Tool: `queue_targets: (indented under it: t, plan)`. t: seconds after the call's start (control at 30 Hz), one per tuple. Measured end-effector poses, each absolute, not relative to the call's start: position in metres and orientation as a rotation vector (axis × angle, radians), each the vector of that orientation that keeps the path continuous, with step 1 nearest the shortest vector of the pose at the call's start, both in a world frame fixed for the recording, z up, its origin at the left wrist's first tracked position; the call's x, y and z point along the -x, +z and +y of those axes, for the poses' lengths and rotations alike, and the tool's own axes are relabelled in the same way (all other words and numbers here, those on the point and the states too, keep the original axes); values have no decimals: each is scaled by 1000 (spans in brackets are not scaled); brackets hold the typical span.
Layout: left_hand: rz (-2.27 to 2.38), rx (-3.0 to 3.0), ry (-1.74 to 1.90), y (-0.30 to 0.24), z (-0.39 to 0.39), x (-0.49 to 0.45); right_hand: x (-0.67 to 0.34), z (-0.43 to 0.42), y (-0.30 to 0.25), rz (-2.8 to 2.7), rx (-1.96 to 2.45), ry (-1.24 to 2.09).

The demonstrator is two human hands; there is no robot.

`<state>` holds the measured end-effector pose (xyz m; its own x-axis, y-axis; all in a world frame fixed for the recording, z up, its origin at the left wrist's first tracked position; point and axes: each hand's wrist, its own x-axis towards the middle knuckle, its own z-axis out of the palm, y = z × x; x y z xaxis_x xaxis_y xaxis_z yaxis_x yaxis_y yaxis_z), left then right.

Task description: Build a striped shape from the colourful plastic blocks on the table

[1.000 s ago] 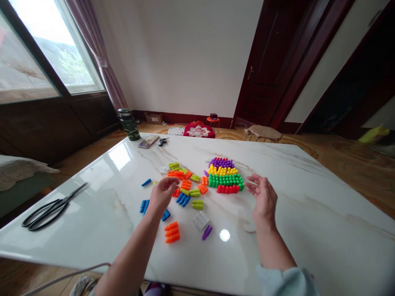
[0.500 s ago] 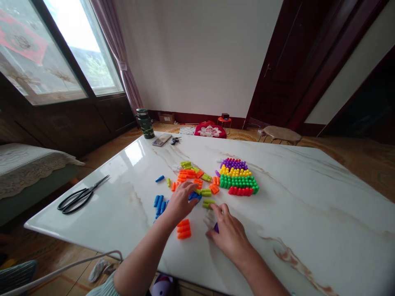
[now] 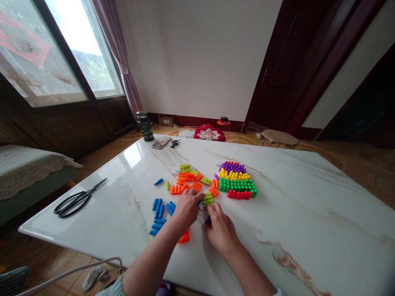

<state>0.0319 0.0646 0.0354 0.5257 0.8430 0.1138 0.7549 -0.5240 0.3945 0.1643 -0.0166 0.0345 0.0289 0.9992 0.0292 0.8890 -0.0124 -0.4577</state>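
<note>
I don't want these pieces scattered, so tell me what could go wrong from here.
The left hand and right hand work close together by the yellow-green pieces, so one might jostle what the other handles.

The left arm partly hides the orange pieces nearest the person; a low sweep could push them about.

The multicoloured rows lie just beyond the right hand, so a careless reach forward might disturb them.

Scissors (image 3: 78, 199), flask (image 3: 145, 126), phone (image 3: 161, 142), keys (image 3: 175, 143)
</note>
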Motion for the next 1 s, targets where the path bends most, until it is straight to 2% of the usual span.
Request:
queue_targets:
  t: [0.33, 0.53, 0.67, 0.83, 1.0]
  plan:
    - [1449, -2366, 377, 42, 63, -31, -163, -13, 31, -1888, 1976, 420]
    - [1462, -2209, 576, 48, 68, -25, -166, -11, 31, -1832, 1964, 435]
    - [1437, -1705, 759, 55, 74, -19, -167, -10, 31, -1777, 1939, 433]
    - [1109, -806, 856, 57, 81, -13, -166, -8, 31, -1692, 1848, 421]
    - [974, -543, 944, 53, 85, -13, -166, -6, 27, -1648, 1783, 402]
